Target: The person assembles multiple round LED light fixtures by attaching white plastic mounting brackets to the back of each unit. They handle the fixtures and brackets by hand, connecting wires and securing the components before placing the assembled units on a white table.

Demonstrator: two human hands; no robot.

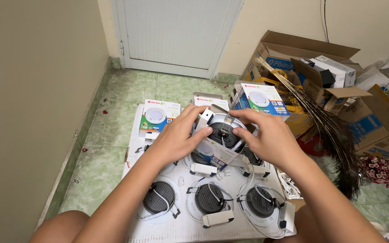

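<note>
While both hands [223, 135] grip one downlight [225, 130]; three downlights [210, 199] below.

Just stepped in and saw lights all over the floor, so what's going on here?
A person sits on the floor, both hands on one round recessed light held over a white board. The left hand and right hand grip its rim. More lights lie face down on the board, such as one, with small printed boxes behind.

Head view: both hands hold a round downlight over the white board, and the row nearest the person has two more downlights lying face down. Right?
Not quite. The head view shows three downlights in that row, not two. Left hand and right hand do hold a round downlight over the white board.
</note>
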